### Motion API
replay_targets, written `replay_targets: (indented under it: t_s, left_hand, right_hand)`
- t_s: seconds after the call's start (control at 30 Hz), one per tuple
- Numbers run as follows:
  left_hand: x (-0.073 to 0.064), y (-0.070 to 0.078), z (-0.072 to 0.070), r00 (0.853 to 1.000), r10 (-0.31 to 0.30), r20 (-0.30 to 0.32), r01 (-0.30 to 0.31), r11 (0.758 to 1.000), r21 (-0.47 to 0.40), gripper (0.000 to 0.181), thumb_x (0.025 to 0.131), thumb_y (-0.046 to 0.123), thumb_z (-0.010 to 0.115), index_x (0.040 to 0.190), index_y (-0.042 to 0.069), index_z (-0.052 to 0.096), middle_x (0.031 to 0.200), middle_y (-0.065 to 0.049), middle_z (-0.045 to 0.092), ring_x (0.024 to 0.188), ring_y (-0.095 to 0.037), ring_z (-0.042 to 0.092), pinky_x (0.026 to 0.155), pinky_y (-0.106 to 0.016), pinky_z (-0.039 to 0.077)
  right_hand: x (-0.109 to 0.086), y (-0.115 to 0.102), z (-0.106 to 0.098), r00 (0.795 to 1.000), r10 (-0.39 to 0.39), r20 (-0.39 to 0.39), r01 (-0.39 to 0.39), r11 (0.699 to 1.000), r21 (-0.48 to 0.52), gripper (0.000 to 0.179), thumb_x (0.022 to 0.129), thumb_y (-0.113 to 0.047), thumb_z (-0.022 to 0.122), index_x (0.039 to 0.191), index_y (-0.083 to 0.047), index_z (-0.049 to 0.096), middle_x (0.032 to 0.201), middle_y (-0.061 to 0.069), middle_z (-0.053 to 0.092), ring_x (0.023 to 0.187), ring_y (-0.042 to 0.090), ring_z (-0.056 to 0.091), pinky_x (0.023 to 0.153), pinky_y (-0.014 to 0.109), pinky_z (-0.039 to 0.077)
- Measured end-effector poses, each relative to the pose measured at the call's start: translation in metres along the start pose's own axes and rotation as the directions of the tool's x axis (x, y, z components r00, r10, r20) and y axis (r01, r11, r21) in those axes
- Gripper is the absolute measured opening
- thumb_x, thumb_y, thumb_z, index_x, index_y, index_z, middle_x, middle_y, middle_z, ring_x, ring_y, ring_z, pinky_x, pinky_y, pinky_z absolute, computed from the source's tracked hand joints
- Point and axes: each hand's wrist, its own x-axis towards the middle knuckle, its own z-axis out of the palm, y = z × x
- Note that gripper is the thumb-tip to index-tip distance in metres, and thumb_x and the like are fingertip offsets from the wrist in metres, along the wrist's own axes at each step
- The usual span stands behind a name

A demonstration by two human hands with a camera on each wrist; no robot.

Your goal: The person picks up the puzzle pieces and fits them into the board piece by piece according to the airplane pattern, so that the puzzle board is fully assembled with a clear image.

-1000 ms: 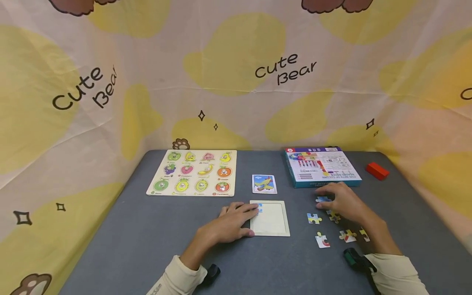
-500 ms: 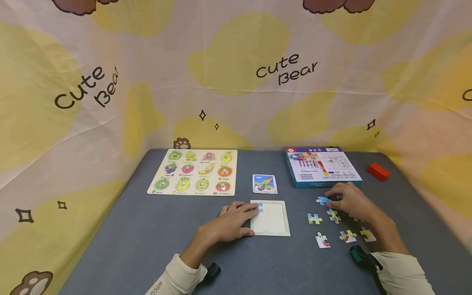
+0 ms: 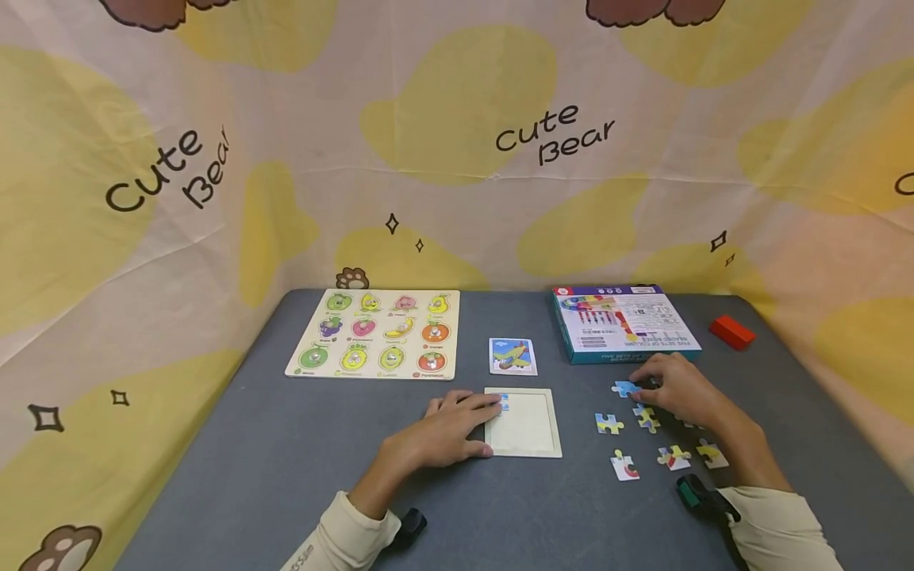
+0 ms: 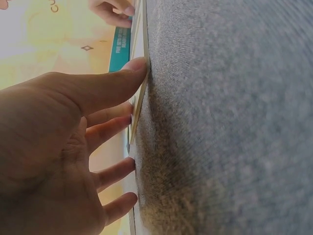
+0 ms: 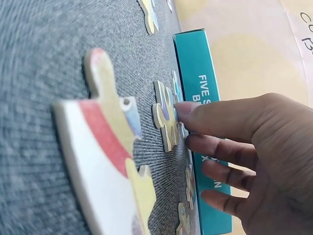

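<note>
My left hand [image 3: 451,432] rests at the left side of a shallow white puzzle tray [image 3: 524,428], fingers spread. Its thumb touches the tray's edge in the left wrist view. A blue puzzle piece [image 3: 504,402] lies in the tray's upper left corner, partly under my fingertips. My right hand [image 3: 678,388] pinches the right edge of another blue puzzle piece [image 3: 624,388] between thumb and forefinger, on the table. Several more pieces lie near it, among them a yellow-and-blue piece [image 3: 609,423], a piece with a red curve [image 3: 624,465] and a red-striped piece [image 5: 105,142].
A card with an airplane picture [image 3: 512,357] lies behind the tray. Further left is a fruit board [image 3: 371,333]. A flat teal-edged box [image 3: 624,325] stands just behind my right hand, with a red block [image 3: 732,332] to its right. A printed cloth [image 3: 457,143] hangs behind the table.
My right hand has shifted slightly right, uncovering more of the blue piece and the pieces under the wrist; over the last half second it stays still. The left hand has not moved.
</note>
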Motion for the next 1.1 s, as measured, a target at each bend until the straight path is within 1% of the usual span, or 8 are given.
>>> replay_targets:
  t_s: [0.27,0.33,0.5,0.57,0.63,0.8,0.9,1.1]
  left_hand:
    - [0.000,0.001,0.000,1.000,0.000,0.000,0.000,1.000,-0.001,0.068,0.102,0.035,0.072,0.162,0.018,0.046,0.171,0.003,0.036,0.155,-0.033,0.031,0.111,-0.060,0.031]
    - [0.000,0.001,0.000,1.000,-0.001,0.000,0.001,1.000,-0.001,0.067,0.102,0.035,0.072,0.162,0.018,0.046,0.171,0.003,0.037,0.155,-0.034,0.032,0.111,-0.060,0.031]
    - [0.000,0.001,0.001,1.000,-0.004,0.000,0.004,1.000,-0.004,0.067,0.102,0.034,0.072,0.162,0.018,0.046,0.171,0.003,0.037,0.154,-0.034,0.032,0.111,-0.061,0.031]
    - [0.000,0.001,0.001,1.000,-0.004,-0.003,0.004,1.000,-0.007,0.067,0.102,0.035,0.072,0.162,0.018,0.047,0.171,0.003,0.037,0.154,-0.034,0.032,0.111,-0.061,0.031]
    - [0.000,0.000,0.001,1.000,-0.003,-0.007,0.003,1.000,-0.008,0.067,0.102,0.035,0.072,0.162,0.018,0.047,0.171,0.003,0.038,0.154,-0.034,0.032,0.111,-0.061,0.031]
    - [0.000,0.000,0.001,1.000,0.004,-0.020,-0.004,1.000,-0.006,0.066,0.102,0.035,0.072,0.161,0.018,0.048,0.170,0.003,0.039,0.154,-0.034,0.033,0.110,-0.060,0.031]
    - [0.000,0.000,0.002,1.000,0.007,-0.024,-0.007,1.000,-0.003,0.066,0.101,0.035,0.073,0.161,0.018,0.049,0.170,0.003,0.039,0.154,-0.034,0.033,0.110,-0.060,0.031]
    - [0.000,0.000,0.003,0.999,-0.001,-0.034,0.001,1.000,-0.005,0.066,0.100,0.035,0.074,0.159,0.018,0.051,0.169,0.003,0.041,0.153,-0.034,0.034,0.109,-0.058,0.031]
  right_hand:
    - [0.001,0.002,0.000,1.000,-0.012,0.006,0.012,1.000,0.007,0.030,0.092,-0.027,0.083,0.109,-0.003,0.081,0.106,0.008,0.074,0.096,0.024,0.058,0.081,0.038,0.046]
    - [0.002,0.002,0.000,1.000,-0.020,0.004,0.020,1.000,0.011,0.029,0.091,-0.027,0.083,0.108,-0.003,0.082,0.104,0.006,0.075,0.093,0.022,0.058,0.079,0.037,0.047]
    - [0.004,-0.004,0.001,0.999,-0.042,-0.008,0.042,0.999,0.005,0.025,0.091,-0.028,0.083,0.104,-0.006,0.082,0.100,0.001,0.075,0.094,0.021,0.058,0.082,0.040,0.046]
    - [0.004,-0.008,0.002,0.999,-0.041,-0.008,0.042,0.999,0.001,0.025,0.091,-0.029,0.083,0.104,-0.008,0.082,0.100,-0.001,0.074,0.095,0.021,0.057,0.084,0.041,0.044]
    - [0.005,-0.013,0.003,0.999,-0.041,-0.003,0.041,0.999,0.014,0.025,0.092,-0.030,0.082,0.105,-0.008,0.081,0.099,-0.001,0.074,0.095,0.021,0.058,0.085,0.042,0.046]
    - [0.007,-0.030,0.009,0.999,-0.033,0.015,0.032,0.998,0.057,0.026,0.093,-0.031,0.081,0.107,-0.009,0.080,0.099,-0.001,0.069,0.097,0.022,0.055,0.084,0.040,0.045]
    - [0.007,-0.040,0.014,0.999,-0.040,0.014,0.039,0.997,0.063,0.026,0.094,-0.032,0.081,0.108,-0.010,0.080,0.100,-0.001,0.067,0.098,0.021,0.052,0.082,0.038,0.043]
    - [0.009,-0.059,0.022,0.997,-0.074,-0.009,0.074,0.996,0.052,0.024,0.094,-0.033,0.081,0.106,-0.012,0.081,0.100,-0.002,0.066,0.096,0.018,0.050,0.082,0.038,0.045]
